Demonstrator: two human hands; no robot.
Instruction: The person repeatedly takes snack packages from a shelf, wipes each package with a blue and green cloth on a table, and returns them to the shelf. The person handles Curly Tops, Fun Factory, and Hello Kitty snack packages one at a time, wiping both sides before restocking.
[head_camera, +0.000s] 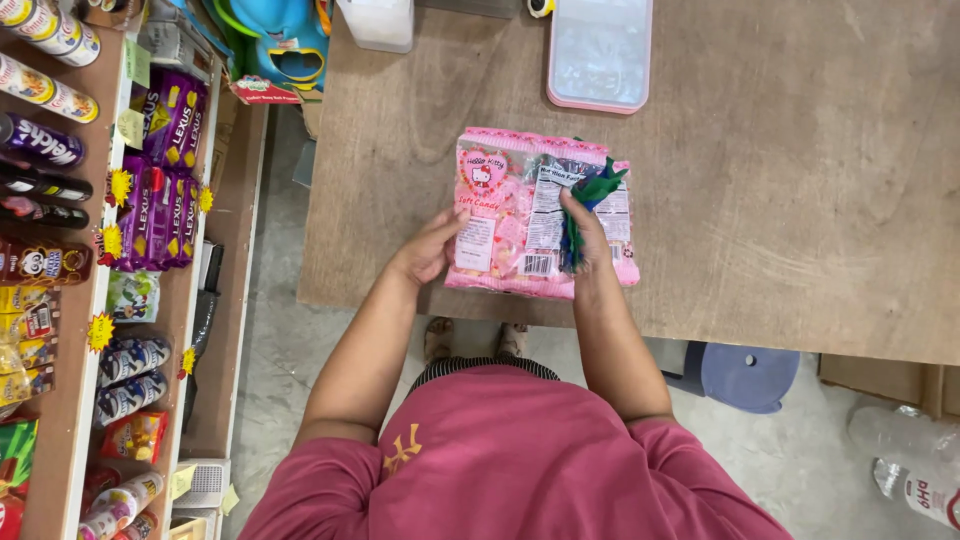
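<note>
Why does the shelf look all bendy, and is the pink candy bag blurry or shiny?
In the head view, the wide lens curves the shelf at the left edge. The pink candy bags on the wooden table are sharp, with only faint shine on the plastic. The left hand and right hand are evenly lit and cast soft shadows. The clear lidded box shows pale glare.

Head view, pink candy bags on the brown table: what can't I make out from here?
- Pink plastic candy bags: how many are stacked; they overlap.
- Dark green crinkled thing: what it is; the right hand covers part of it.
- Left hand: fingertips hidden under the bags' edge.
- Pink-rimmed clear tray: far end cut off by the top edge.
- Blue round stool: mostly hidden under the brown wooden table.
</note>
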